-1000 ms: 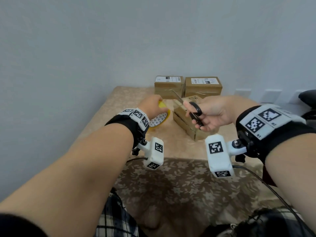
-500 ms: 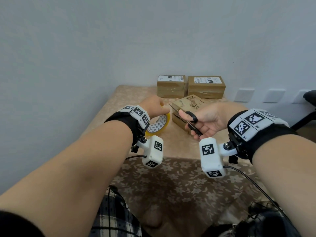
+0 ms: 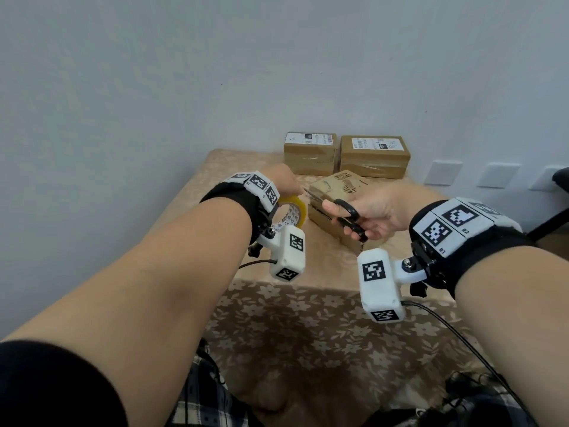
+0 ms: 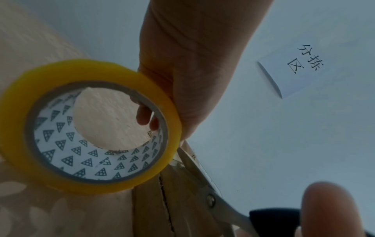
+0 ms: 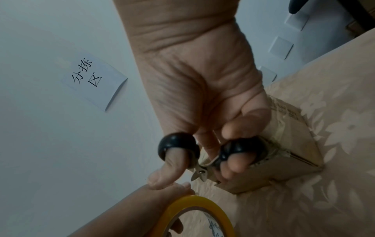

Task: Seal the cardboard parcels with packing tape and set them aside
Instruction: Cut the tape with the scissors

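My left hand (image 3: pixel 284 186) grips a yellow roll of packing tape (image 3: pixel 293 213) just left of a cardboard parcel (image 3: pixel 335 192) lying askew on the table. In the left wrist view its fingers curl through the tape roll's core (image 4: pixel 89 126). My right hand (image 3: pixel 366 214) holds black-handled scissors (image 3: pixel 349 214), thumb and fingers through the loops (image 5: pixel 176 147). The steel blades (image 4: pixel 194 170) point at the strip of tape between the roll and the parcel's corner (image 5: pixel 284 152).
Two taped parcels with white labels (image 3: pixel 309 152) (image 3: pixel 374 155) stand side by side against the back wall. The table wears a beige floral cloth (image 3: pixel 308 318). A paper sign (image 5: pixel 93 80) hangs on the wall; wall sockets (image 3: pixel 441 172) lie to the right.
Both hands have come down and closer to me beside the parcel. The scissors' blades have moved in toward the tape roll.
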A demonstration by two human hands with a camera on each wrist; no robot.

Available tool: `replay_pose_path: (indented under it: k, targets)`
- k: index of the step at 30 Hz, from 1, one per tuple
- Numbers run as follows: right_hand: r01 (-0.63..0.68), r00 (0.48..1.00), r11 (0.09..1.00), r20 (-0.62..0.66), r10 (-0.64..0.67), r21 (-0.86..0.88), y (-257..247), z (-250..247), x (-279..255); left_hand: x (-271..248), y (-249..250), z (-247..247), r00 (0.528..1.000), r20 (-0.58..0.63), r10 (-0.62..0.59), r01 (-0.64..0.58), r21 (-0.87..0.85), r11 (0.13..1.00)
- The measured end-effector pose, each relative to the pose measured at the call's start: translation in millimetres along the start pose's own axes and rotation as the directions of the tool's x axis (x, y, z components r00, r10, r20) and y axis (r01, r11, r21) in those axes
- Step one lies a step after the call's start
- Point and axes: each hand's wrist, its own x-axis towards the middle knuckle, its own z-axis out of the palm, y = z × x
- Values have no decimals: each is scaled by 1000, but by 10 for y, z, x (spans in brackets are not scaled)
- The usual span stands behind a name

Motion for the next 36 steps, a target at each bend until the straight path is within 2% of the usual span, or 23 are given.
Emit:
replay_pose_path:
  k: [4, 10, 14, 19, 23, 28, 32, 34, 36]
  targets:
    - [40, 999, 999, -14, -40, -9, 33, -5, 26, 92, 11, 23, 999, 12, -36, 37, -40, 999]
    - [93, 992, 995, -85, -97, -47, 94, -16, 88, 87, 74, 36, 998, -2, -68, 68, 59, 996]
    - [122, 984, 990, -118, -130, -71, 135, -19, 137, 85, 40, 58, 995, 14, -103, 103, 9, 995]
    - [142, 978, 984, -141, -157, -112, 195, -44, 211, 46, 27, 67, 987, -24, -158, 157, -45, 987]
    - [111, 982, 981, -137, -133, -159, 199, -67, 231, -52, -56, 74, 992, -67, -111, 92, -234, 968]
    - [44, 995, 961, -71, -66, -271, 181, -63, 217, -290, -155, 112, 989, -149, 9, -81, -488, 869]
    - [8, 998, 892, -47, -32, -453, 237, -28, 264, -404, -202, 124, 976, -218, 27, -134, -494, 859]
    - [34, 995, 847, -58, -76, -531, 274, -1, 282, -422, -240, 118, 968, -248, 25, -147, -487, 861]
    - [82, 989, 857, -66, -134, -509, 288, 63, 294, -447, -274, 112, 959, -282, 2, -138, -463, 875]
